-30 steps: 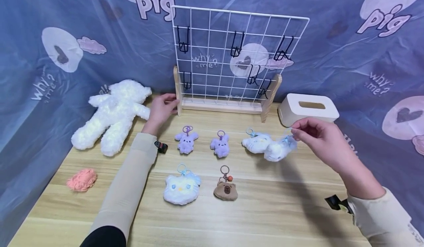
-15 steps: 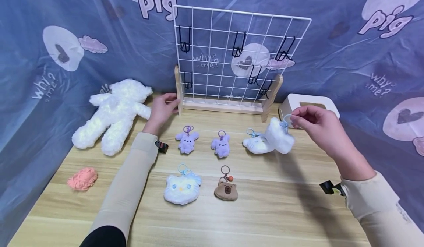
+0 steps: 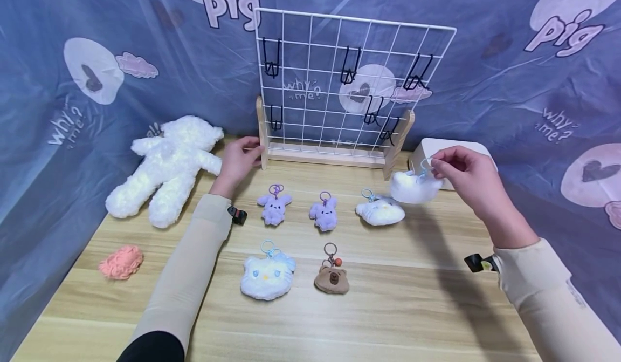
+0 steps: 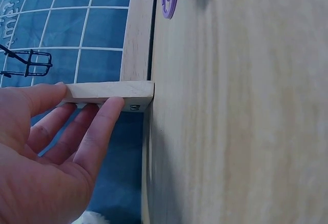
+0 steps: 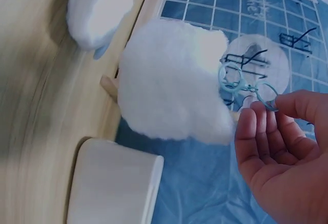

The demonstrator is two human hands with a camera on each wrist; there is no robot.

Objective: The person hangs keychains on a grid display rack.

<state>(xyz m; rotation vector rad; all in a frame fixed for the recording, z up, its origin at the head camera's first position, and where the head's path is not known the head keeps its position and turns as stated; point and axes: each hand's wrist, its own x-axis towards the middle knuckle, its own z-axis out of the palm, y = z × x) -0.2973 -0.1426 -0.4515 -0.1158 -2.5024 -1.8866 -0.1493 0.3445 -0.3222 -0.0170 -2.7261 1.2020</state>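
My right hand (image 3: 473, 184) pinches the light blue ring (image 5: 265, 97) of a white plush keychain (image 3: 411, 189) between thumb and fingers. The plush hangs above the table, its plain furry side filling the middle of the right wrist view. At the rack's left end my left hand (image 3: 239, 162) holds the wooden upright (image 4: 110, 89), thumb on one edge and fingers against its outer side. The white grid rack (image 3: 324, 76) carries several black hooks (image 3: 348, 73). Below the raised keychain lies another white plush keychain (image 3: 380, 212), with a blue ring.
Two purple plush keychains (image 3: 274, 210), a white cat-face keychain (image 3: 267, 278) and a brown bear-like keychain (image 3: 332, 280) lie on the table (image 3: 388, 324). A white plush toy (image 3: 167, 170) and pink bundle (image 3: 121, 263) are left. A white tissue box (image 3: 418, 161) stands behind my right hand.
My right hand has lifted the white keychain up toward the rack and away from the one lying beside it; the plush has swung round on its ring. The left hand stays at the upright.
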